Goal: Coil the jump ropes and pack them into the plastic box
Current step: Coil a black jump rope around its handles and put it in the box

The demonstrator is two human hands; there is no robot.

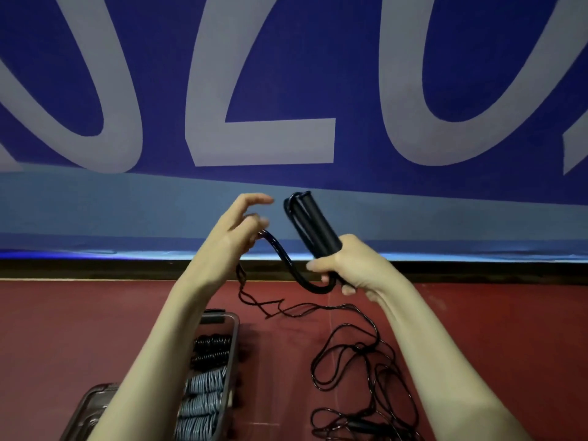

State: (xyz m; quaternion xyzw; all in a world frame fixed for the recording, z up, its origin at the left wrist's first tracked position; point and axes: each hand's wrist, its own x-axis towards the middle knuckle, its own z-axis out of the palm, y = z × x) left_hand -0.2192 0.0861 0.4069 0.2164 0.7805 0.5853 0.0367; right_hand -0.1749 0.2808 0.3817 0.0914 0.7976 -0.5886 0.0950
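The right hand (353, 268) grips two black handles (313, 222) held together, tilted up-left; the left hand (235, 232) pinches the black cord (280, 253) looping from them; loose cord trails on the red floor (477, 329); the plastic box (234, 338), bottom left, holds coiled ropes (203, 389).

Plastic box (234, 342) lies left of loose rope (359, 370).
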